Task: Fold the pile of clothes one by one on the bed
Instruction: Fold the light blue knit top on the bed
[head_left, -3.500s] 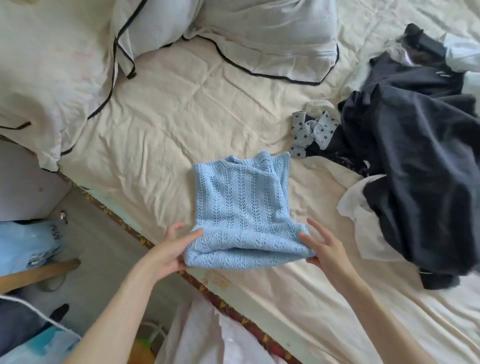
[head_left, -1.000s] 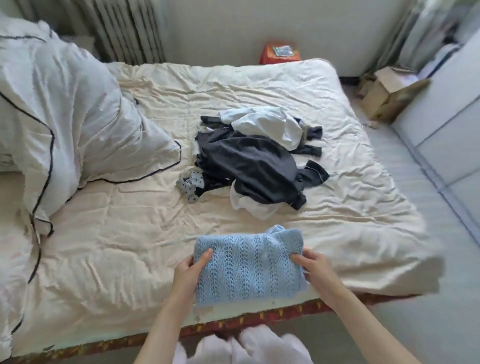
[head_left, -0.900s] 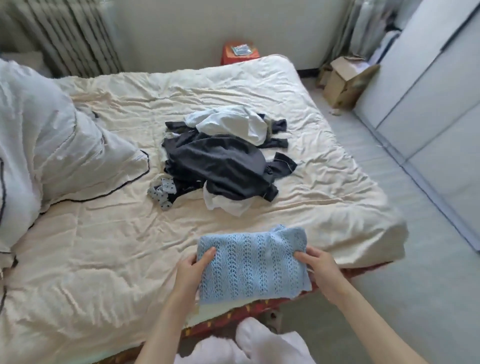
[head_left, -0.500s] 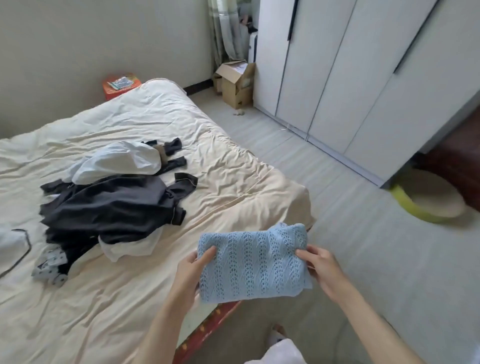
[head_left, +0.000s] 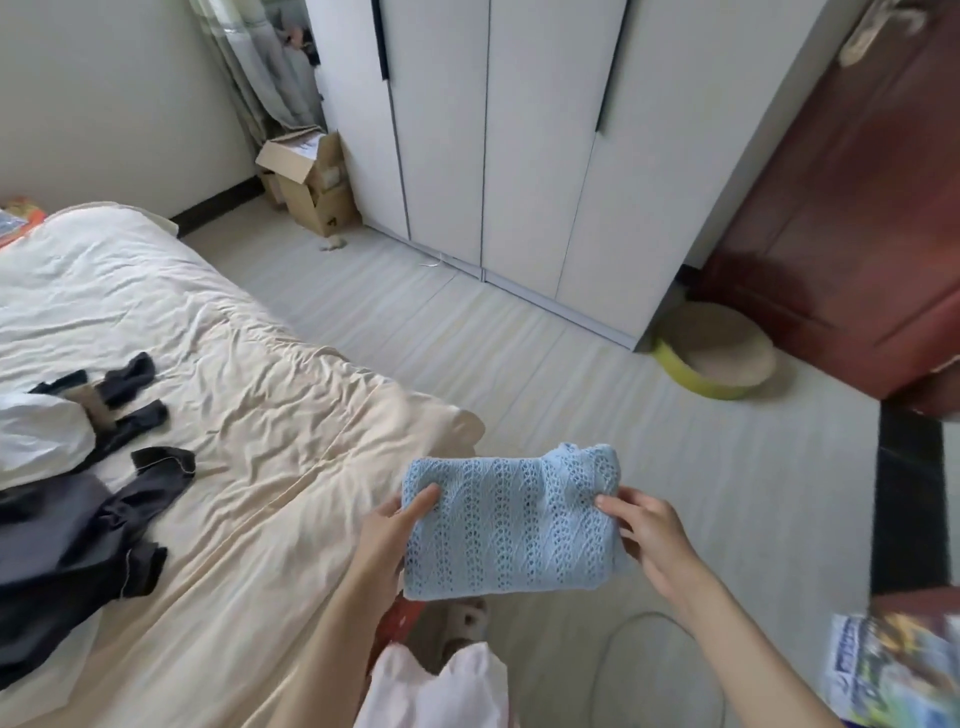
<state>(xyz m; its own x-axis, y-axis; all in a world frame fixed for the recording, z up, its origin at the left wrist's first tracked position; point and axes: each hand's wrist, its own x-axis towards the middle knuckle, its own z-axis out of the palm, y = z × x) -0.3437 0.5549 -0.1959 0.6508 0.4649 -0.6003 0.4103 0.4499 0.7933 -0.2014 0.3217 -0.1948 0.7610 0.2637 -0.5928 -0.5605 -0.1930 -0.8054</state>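
Room: pale floor (head_left: 545, 364) ahead of me, white wardrobe (head_left: 519, 130) at the far side, dark red door (head_left: 857, 208) on the right.
Bed: cream bed (head_left: 249, 415) on the left, its corner just beside my left wrist.
Sweater: folded blue knit sweater (head_left: 509, 525) held in the air off the bed's near corner, over the floor.
Left hand: my left hand (head_left: 389, 535) grips the sweater's left edge, thumb on top.
Right hand: my right hand (head_left: 649, 535) pinches the right edge.
Pile: dark clothes pile (head_left: 67, 545) lies far left on the bed.
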